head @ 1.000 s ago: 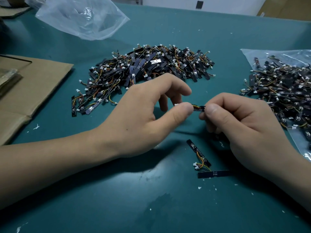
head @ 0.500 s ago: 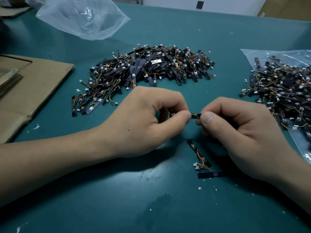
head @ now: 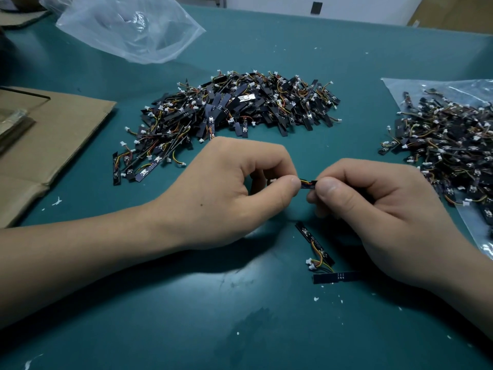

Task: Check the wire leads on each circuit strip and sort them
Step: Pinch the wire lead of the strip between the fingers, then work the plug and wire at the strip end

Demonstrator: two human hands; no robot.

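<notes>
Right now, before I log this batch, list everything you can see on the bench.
held strip: one, black with coloured leads, centre
centre pile: many strips, black, far middle
right pile: many strips, black, on flat bag at right
loose strips: two, dark, front centre
crumpled bag: one, clear, far left
cardboard: one sheet, brown, left edge
table: one, teal, underneath
left hand: one, bare, pinches held strip's lead end
right hand: one, bare, pinches its board end

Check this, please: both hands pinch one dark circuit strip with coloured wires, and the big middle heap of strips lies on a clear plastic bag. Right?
No: in the head view the big middle heap of strips lies directly on the teal table. Left hand and right hand do pinch one dark circuit strip.
</notes>
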